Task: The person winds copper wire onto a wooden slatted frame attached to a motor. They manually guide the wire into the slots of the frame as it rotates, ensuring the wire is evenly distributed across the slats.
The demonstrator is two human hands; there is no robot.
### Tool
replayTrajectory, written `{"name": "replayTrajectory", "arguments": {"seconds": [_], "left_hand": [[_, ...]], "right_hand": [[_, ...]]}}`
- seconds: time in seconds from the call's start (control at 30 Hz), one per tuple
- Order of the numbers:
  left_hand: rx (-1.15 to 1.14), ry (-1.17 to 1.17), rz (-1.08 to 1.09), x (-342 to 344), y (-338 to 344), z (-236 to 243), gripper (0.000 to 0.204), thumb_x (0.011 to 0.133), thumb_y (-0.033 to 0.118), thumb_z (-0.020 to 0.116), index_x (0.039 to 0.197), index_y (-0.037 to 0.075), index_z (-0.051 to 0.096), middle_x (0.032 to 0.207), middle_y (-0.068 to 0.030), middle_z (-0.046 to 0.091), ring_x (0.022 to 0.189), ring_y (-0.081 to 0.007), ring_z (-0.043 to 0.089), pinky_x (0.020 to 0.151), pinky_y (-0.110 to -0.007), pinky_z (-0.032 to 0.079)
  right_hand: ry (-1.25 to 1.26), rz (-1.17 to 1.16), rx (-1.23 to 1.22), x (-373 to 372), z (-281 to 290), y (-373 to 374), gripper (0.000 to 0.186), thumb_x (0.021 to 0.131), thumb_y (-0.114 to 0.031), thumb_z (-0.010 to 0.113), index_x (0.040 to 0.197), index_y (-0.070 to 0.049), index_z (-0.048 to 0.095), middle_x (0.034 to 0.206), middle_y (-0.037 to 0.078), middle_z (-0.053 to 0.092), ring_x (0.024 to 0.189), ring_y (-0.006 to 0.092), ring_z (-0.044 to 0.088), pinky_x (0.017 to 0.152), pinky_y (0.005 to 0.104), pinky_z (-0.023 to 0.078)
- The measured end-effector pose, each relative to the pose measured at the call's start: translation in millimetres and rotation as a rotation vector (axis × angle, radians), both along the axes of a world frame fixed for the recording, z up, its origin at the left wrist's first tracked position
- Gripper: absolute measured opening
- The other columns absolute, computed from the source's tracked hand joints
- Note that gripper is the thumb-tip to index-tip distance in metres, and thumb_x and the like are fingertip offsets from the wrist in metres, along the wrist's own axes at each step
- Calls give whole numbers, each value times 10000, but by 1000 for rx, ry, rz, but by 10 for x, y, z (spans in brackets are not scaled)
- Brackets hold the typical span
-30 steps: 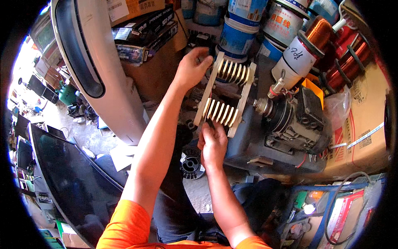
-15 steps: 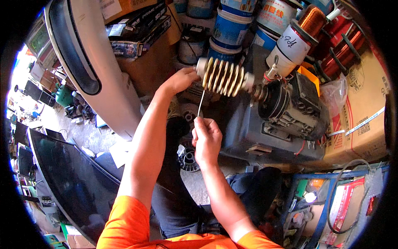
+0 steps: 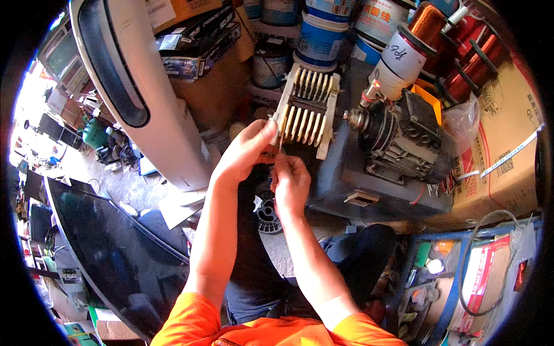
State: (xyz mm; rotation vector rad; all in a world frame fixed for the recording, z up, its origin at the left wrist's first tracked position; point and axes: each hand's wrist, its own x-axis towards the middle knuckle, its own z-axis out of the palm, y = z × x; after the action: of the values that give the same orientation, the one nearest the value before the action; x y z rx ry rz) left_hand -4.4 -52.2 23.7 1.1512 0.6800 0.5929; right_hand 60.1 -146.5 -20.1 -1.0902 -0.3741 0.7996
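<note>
A pale frame with two rows of slotted ribs [image 3: 305,126] lies angled beside the motor-driven machine [image 3: 404,144] and its shaft [image 3: 355,120]. My left hand [image 3: 251,150] is closed at the frame's lower left edge, thumb pressed against it and fingers partly hidden. Just below, my right hand [image 3: 289,180] is in a pinch on a thin strand [image 3: 280,145] running up to the ribs. Both hands nearly touch, and the point where the strand meets the frame is partly covered.
Stacked blue-and-white buckets [image 3: 320,43] and copper wire spools [image 3: 427,23] stand behind. A tall white appliance [image 3: 164,147] and a dark screen [image 3: 115,259] are at left. Cartons [image 3: 496,144] and a blue-framed cart [image 3: 424,236] are at right; a black reel [image 3: 268,218] lies below.
The ribbed frame has turned, edge-on half a second ago and now face up again. My left hand has moved down from its upper end to beside my right hand, which has risen slightly.
</note>
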Motion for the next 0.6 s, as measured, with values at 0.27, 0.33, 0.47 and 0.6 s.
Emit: {"name": "replayTrajectory", "arguments": {"seconds": [0.27,0.33,0.47,0.6], "left_hand": [[117,-178,8,14,-104,19,471,837,147,694,1217,-6,463,958,-92,620,779,-183,644,675,-283,527],[88,-196,108,69,-135,29,317,892,134,634,1144,11,487,896,-69,613,682,-138,606,606,-256,497],[76,-312,195,170,-154,20,147,931,95,570,1057,31,529,835,-73,628,553,-84,503,491,-195,402],[135,-248,278,191,-151,30,105,922,99,588,993,36,543,838,-89,662,551,-84,521,479,-190,400]], "right_hand": [[30,57,-38,-143,-259,-105,198,935,-172,589,790,-40,564,626,-39,493,559,39,402,496,224,328],[-74,14,-9,-158,-307,-98,180,931,-177,598,812,-45,566,620,-39,493,534,39,410,465,220,313],[-174,-16,13,-152,-341,-58,163,930,-157,597,820,-38,573,620,-40,497,535,43,414,473,219,309],[-195,120,-31,-45,-305,-100,162,936,-156,586,851,-18,580,652,-24,532,590,57,475,533,225,381]]}}
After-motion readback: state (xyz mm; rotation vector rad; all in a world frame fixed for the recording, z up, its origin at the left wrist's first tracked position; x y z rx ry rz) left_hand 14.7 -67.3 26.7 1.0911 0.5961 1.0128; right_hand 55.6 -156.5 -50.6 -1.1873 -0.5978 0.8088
